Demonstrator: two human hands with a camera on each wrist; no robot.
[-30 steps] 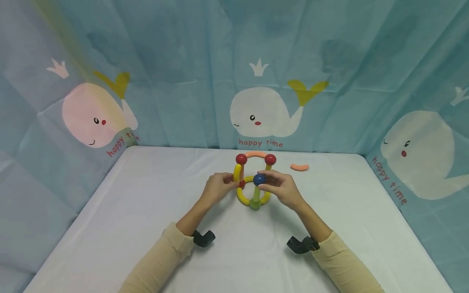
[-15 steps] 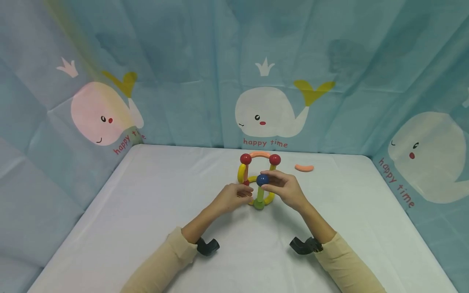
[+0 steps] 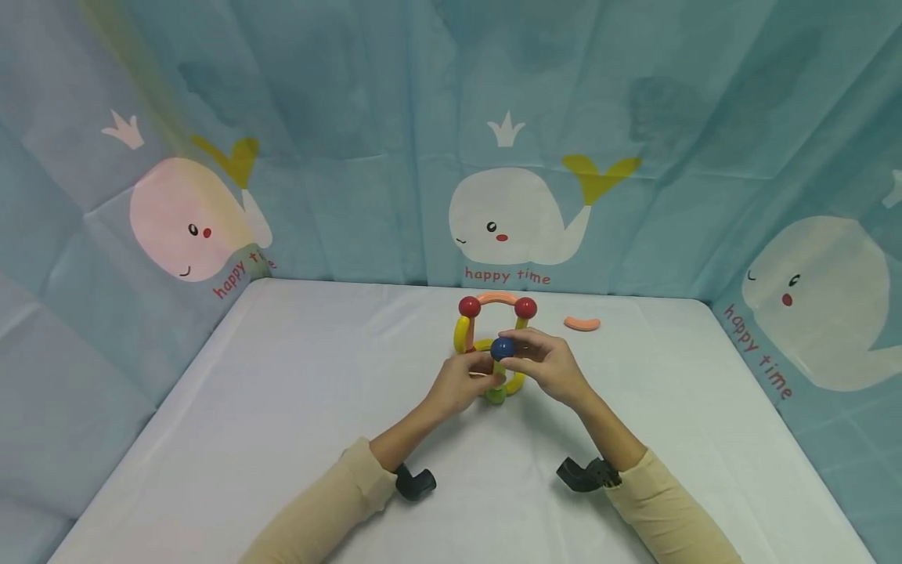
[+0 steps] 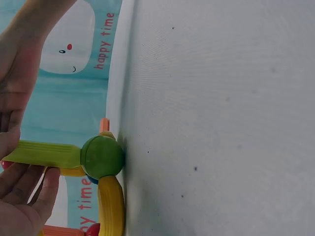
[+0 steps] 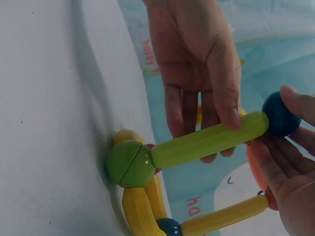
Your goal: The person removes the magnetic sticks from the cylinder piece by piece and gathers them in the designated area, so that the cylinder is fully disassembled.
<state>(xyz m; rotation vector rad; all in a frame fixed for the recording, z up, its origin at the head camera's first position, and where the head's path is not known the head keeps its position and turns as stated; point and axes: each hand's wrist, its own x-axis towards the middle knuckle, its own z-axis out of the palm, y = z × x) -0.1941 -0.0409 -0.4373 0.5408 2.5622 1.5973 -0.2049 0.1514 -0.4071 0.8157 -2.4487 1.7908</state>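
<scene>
A structure of coloured magnetic-looking rods and balls stands on the white table. My right hand [image 3: 553,368] pinches the blue ball [image 5: 280,114] atop an upright light-green rod [image 5: 206,140]. My left hand [image 3: 454,388] has its thumb on one side of that rod and its fingers behind it. At the rod's foot, a green ball [image 4: 103,157] joins a yellow curved base piece [image 4: 111,204]. Behind the hands, two red balls [image 3: 525,308] carry an orange curved rod [image 3: 497,298]. A yellow curved piece [image 3: 461,334] stands against the left upright. The hands partly hide the base.
A loose orange curved piece [image 3: 582,323] lies on the table [image 3: 296,368] to the right of the structure. A blue curtain [image 3: 366,157] with whale prints hangs behind the table and at both sides. Black mounts [image 3: 416,484] are worn at both wrists.
My left hand has left the yellow curved piece at the structure's left and moved right and nearer to the green rod, which it now grips. The right hand stays at the blue ball.
</scene>
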